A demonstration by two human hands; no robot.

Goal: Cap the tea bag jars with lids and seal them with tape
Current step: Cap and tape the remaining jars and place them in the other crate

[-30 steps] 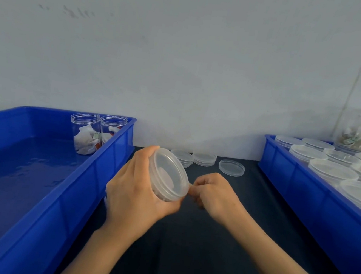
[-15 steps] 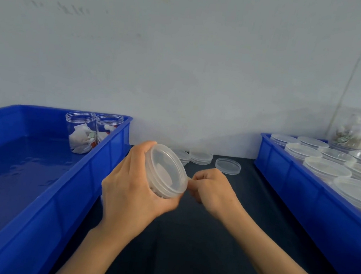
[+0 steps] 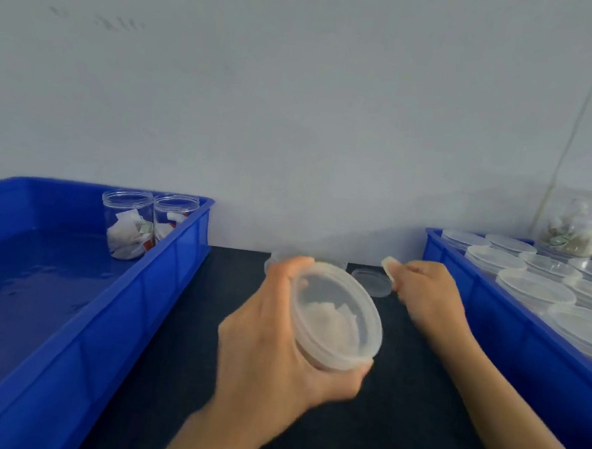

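Left bin (image 3: 171, 265): two open jars (image 3: 126, 227) in its far right corner.
Right bin (image 3: 444, 270): lidded jars (image 3: 534, 292) in rows.
Between bins: my left hand (image 3: 272, 351) holds a capped jar (image 3: 337, 317); loose lid (image 3: 372, 283) behind.

A clear plastic jar (image 3: 335, 321) with white tea bags inside is gripped by the left hand (image 3: 272, 351) above the bench. It is tilted, and its capped top with the translucent lid (image 3: 341, 316) faces the camera; the picture is blurred here. The right hand (image 3: 423, 294) pinches a small pale piece of tape (image 3: 389, 266), apart from the jar. Two open jars (image 3: 146, 225) with tea bags stand upright, touching, in the far right corner of the left blue bin (image 3: 92, 312). Loose lids (image 3: 372, 283) lie flat on the bench by the wall.
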